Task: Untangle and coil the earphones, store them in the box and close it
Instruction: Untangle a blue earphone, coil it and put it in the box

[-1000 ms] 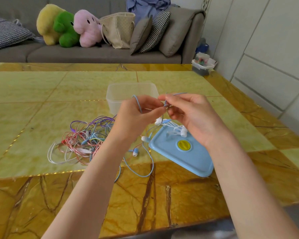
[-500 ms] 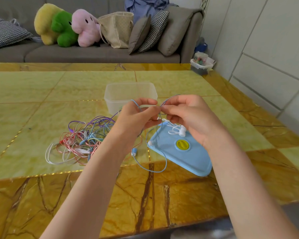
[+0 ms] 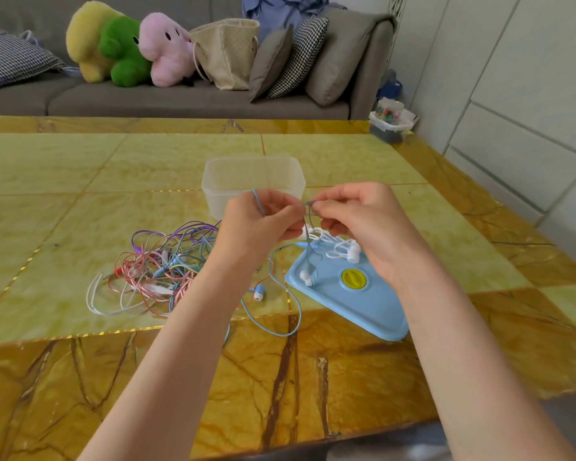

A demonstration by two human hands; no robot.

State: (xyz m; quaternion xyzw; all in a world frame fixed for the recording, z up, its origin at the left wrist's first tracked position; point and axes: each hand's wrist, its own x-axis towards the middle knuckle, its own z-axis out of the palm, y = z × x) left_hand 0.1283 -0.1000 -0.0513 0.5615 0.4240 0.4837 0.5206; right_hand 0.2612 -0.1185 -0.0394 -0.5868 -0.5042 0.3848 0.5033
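Both my hands are raised above the table in front of the clear plastic box. My left hand grips the blue earphone cable, which loops down over the table. My right hand pinches the same cable near its plug, close to my left fingertips. A blue earbud lies on the table below. A tangle of pink, purple, white and blue earphones lies to the left. The light blue lid with a yellow knob lies to the right, and white earphones rest on it.
The yellow and brown marble table stretches wide behind the box. A grey sofa with plush toys, cushions and a bag stands beyond it. A small container sits past the far right corner.
Both hands stay together over the lid while working the blue cable. The hanging loop of blue cable has shifted on the table, and the white earbuds on the lid have moved a little.
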